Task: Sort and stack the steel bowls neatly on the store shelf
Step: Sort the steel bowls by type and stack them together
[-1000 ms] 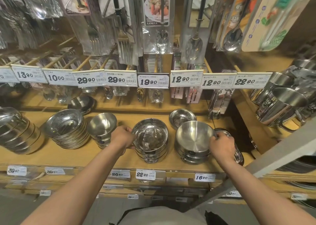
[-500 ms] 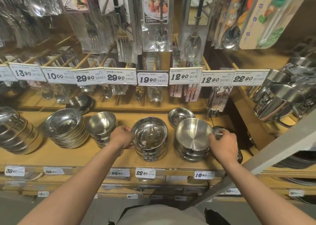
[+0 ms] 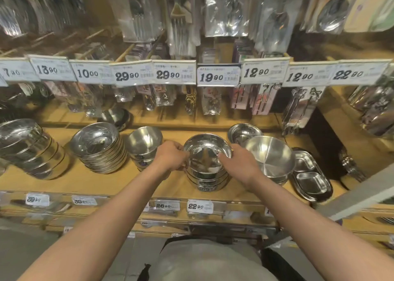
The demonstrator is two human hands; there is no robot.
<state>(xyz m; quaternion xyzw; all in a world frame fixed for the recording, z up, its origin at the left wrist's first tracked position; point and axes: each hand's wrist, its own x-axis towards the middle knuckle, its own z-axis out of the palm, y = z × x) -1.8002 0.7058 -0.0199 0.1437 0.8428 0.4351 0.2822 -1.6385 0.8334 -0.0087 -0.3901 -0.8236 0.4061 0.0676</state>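
A stack of shiny steel bowls (image 3: 205,159) stands mid-shelf on the wooden shelf (image 3: 64,180). My left hand (image 3: 170,156) grips its top bowl's rim on the left side. My right hand (image 3: 238,163) grips the same rim on the right. To the right stands a stack of matte steel bowls (image 3: 270,159). A small deep bowl stack (image 3: 144,146) stands just left of my left hand. Further left sit a stack of wide shallow bowls (image 3: 98,148) and a tilted stack of large bowls (image 3: 29,148).
Oval divided steel trays (image 3: 309,174) lie at the right end. A small dish (image 3: 243,132) and a lone bowl (image 3: 116,117) sit at the back. Price tags (image 3: 217,76) and packaged cutlery hang above. Steel mugs (image 3: 375,108) stand on the right shelf.
My right hand has left the matte bowl stack and moved left onto the rim of the shiny stack's top bowl. The left hand stays on that rim. The camera has moved closer.
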